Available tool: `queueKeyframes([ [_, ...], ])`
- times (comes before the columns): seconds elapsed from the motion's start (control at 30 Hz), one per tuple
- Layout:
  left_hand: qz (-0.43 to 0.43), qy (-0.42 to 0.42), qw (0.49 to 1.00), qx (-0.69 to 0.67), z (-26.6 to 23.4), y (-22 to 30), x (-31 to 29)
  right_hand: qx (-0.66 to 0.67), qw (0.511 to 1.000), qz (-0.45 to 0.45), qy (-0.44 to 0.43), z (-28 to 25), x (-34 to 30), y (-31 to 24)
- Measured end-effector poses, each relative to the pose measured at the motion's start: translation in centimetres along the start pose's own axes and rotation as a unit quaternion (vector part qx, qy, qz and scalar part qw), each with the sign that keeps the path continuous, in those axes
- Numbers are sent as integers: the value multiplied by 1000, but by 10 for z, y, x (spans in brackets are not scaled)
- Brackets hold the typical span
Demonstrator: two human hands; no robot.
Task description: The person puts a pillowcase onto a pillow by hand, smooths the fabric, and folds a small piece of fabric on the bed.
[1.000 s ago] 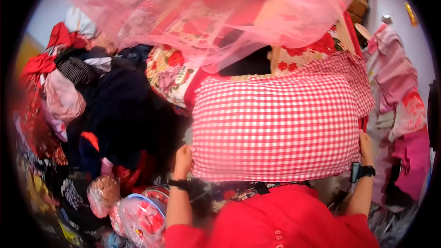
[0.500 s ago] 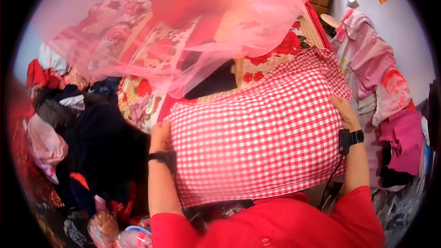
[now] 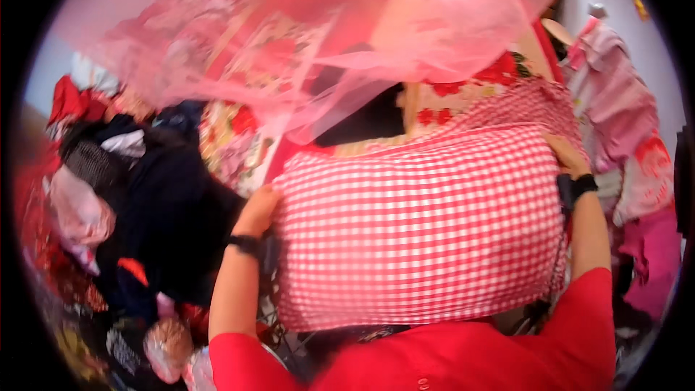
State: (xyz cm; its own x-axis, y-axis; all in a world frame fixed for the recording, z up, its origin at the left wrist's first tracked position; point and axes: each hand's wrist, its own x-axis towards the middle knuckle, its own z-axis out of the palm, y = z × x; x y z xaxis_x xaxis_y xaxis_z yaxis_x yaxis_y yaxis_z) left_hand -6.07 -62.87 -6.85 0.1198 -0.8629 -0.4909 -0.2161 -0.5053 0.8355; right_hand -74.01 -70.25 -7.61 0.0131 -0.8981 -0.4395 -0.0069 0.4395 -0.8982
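A plump pillow in red-and-white checked cloth is held up in front of my body, its broad face toward me. My left hand grips its upper left side, the fingers partly hidden at the edge. At the upper right corner my right hand is closed on the pillow, with the fingertips on the cloth. Behind it, more checked cloth in a smaller pattern lies bunched on the flower-patterned bed cover.
Sheer pink netting hangs over the bed. A dark cloth lies beneath it. Piled dark clothes and a pale pink garment crowd the left. Pink clothes hang at the right, above a magenta cloth.
The view has swung a little, so the surroundings sit farther right. Both hands keep their hold on the pillow, whose top edge appears slightly lower at the right.
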Motion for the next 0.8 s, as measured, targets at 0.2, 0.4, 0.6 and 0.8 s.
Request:
queueKeyframes([
  [0.2, -66, 5, 994, -84, 8, -3, 29, 134, 988, -63, -48, 19, -16, -22],
  [0.4, 256, 197, 873, 367, -2, -38, 35, 110, 991, -45, 66, 30, -13, -22],
  [0.6, 207, 175, 869, 414, -20, -66, 30, -6, 986, -111, 127, 14, 22, 12],
  [0.8, 177, 119, 912, 351, 1, -58, 57, -248, 937, -114, 218, -89, 47, 75],
])
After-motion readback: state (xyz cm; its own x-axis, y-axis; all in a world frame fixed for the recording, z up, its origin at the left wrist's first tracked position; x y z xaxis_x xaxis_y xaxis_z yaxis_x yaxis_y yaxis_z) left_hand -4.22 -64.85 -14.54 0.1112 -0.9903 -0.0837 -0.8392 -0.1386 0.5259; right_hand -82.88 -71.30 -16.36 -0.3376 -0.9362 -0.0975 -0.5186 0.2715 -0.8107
